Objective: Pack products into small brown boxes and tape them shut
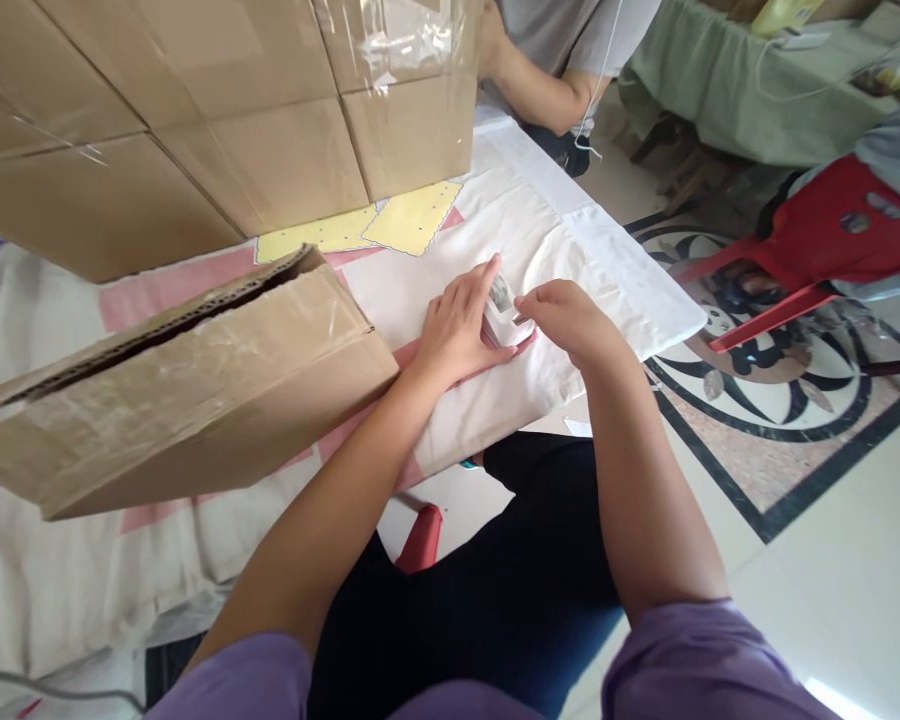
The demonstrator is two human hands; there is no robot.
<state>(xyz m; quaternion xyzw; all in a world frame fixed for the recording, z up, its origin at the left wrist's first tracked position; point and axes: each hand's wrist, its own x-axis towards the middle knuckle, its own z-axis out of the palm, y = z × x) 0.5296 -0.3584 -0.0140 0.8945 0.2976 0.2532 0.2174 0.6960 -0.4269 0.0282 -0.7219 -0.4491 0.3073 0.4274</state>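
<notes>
Rough brown cardboard box (322, 385) with shiny tape (112, 400), soft white cloth (547, 230), smooth white plastic case (499, 312), glossy stone floor (832, 520).

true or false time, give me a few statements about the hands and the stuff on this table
1. The left hand and the right hand both hold the white gadget. True.
2. The yellow sheets lie on the floor. False: they lie on the cloth, beside the cardboard boxes.
3. A red chair stands to the right of the hands. True.
4. The cloth under the gadget is black. False: it is white.
</notes>
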